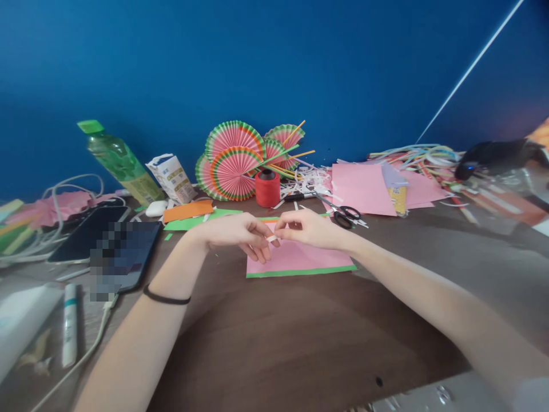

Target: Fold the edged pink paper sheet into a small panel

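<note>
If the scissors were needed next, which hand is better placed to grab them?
Probably the right hand: the scissors lie on its side, just beyond its wrist; the left hand is farther away.

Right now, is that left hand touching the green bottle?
Apart: the head view shows the white carton and orange paper between the left hand and the green bottle.

A brown table (274, 332) carries green-edged pink paper (311, 257) and a red spool (267, 192).

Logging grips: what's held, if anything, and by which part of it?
Small orange-and-white strip, seemingly pinched near its right end by the right hand; whether the left hand grips it is unclear.
</note>
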### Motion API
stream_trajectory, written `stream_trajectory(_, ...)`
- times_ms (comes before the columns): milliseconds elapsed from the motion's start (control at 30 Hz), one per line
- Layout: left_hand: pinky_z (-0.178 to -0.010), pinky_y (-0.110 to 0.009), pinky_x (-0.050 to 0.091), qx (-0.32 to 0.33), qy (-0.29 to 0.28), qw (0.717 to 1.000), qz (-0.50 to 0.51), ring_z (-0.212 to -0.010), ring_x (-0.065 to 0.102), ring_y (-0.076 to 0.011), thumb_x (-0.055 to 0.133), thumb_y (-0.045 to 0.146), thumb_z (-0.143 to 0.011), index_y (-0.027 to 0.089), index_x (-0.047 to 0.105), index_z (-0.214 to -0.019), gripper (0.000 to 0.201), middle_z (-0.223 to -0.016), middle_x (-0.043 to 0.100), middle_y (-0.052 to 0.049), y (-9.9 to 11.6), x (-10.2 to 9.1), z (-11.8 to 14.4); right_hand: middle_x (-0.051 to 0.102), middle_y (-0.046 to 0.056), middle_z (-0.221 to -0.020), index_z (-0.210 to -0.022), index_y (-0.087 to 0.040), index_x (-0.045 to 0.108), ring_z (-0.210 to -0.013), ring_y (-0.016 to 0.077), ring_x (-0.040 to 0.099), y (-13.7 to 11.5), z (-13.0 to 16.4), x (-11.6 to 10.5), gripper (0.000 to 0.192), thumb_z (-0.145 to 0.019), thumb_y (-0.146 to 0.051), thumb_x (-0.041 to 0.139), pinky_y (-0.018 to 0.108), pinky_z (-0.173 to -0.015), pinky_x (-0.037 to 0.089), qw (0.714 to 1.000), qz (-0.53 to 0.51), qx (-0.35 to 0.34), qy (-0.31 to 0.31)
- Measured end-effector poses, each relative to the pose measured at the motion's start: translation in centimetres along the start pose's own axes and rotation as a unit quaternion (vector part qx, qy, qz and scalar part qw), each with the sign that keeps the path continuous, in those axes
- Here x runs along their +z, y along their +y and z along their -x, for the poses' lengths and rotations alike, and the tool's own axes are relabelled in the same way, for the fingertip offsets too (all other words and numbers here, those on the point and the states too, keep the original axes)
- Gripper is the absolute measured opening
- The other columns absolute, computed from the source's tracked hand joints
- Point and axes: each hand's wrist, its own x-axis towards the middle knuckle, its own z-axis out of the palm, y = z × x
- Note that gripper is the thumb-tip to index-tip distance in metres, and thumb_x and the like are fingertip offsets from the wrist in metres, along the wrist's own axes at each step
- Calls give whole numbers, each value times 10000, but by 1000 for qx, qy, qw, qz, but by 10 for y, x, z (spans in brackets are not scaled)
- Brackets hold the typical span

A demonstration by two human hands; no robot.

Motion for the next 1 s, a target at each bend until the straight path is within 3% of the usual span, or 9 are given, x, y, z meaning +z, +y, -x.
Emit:
stream_trajectory(300, -684, -259, 510, -13, 65, 998, 1, -699, 649, -147, 637, 368, -698, 146, 619, -764, 232, -770, 696, -63, 1, -6, 2, 590, -2, -691, -707, -150, 569, -662, 99, 527, -1, -1, -5, 167, -819, -224, 469, 224, -640, 378, 999, -19, 36, -1)
stream_trajectory(533, -637, -241, 481, -4, 116, 988, -100, -673, 617, -132, 539, 429, -750, 164, 580, -739, 268, -739, 665, -38, -2, -8, 2, 639, 18, -758, -780, -157, 593, -735, 123, 576, 1, -1, -10, 136, -806, -234, 484, 246, -686, 410, 998, -24, 50, -36)
stream_trajectory(600, -629, -246, 465, 7, 187, 967, -171, -686, 603, -138, 517, 412, -756, 172, 568, -769, 246, -763, 653, -31, -3, -7, 0, 648, 21, -759, -795, -157, 599, -726, 128, 587, 1, -1, -10, 138, -797, -252, 499, 247, -673, 419, 998, -25, 55, -33)
stream_trajectory(667, -631, -254, 444, 40, 295, 920, -253, -710, 584, -145, 527, 378, -740, 178, 553, -831, 221, -801, 635, -23, -3, -5, -3, 654, 27, -763, -791, -152, 601, -714, 125, 597, 2, -2, -9, 141, -795, -247, 497, 244, -666, 428, 997, -39, 61, -17)
stream_trajectory(733, -644, -259, 426, 83, 364, 873, -313, -725, 562, -146, 532, 345, -727, 178, 541, -850, 207, -813, 613, -15, 0, -1, -5, 656, 32, -770, -774, -145, 600, -694, 118, 601, 1, -3, -7, 132, -789, -218, 491, 238, -658, 438, 996, -55, 69, 5)
stream_trajectory(833, -666, -259, 409, 124, 341, 862, -353, -751, 542, -148, 492, 330, -749, 179, 553, -774, 165, -810, 598, -11, 6, 8, -6, 652, 36, -797, -758, -141, 600, -679, 112, 603, 1, -3, -4, 124, -777, -185, 486, 232, -644, 452, 994, -68, 76, 25)
stream_trajectory(1000, -670, -254, 394, 119, 292, 888, -334, -789, 544, -156, 457, 411, -782, 203, 587, -810, 246, -870, 616, -1, 11, 15, -6, 644, 28, -784, -771, -146, 607, -691, 121, 611, -2, -1, -5, 123, -778, -204, 499, 247, -674, 462, 995, -68, 63, 23)
